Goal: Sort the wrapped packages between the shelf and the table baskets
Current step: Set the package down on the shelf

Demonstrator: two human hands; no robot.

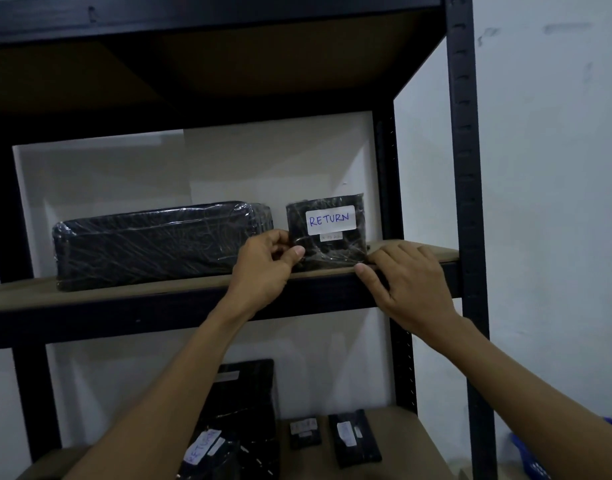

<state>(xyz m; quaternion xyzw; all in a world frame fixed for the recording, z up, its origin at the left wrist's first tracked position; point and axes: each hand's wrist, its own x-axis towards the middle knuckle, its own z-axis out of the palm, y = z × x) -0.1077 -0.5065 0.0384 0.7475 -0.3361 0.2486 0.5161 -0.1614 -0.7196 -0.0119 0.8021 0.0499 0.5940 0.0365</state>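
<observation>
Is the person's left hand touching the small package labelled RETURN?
Touching. The head view shows the left hand pinching the left edge of the small package, with the thumb lying on its front.

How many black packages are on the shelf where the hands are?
2. The long package lies at left; the small RETURN package stands at right, pinched by the left hand. More may hide behind.

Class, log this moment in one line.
left hand pinches RETURN package | right hand rests on shelf edge | package upright on shelf
</observation>
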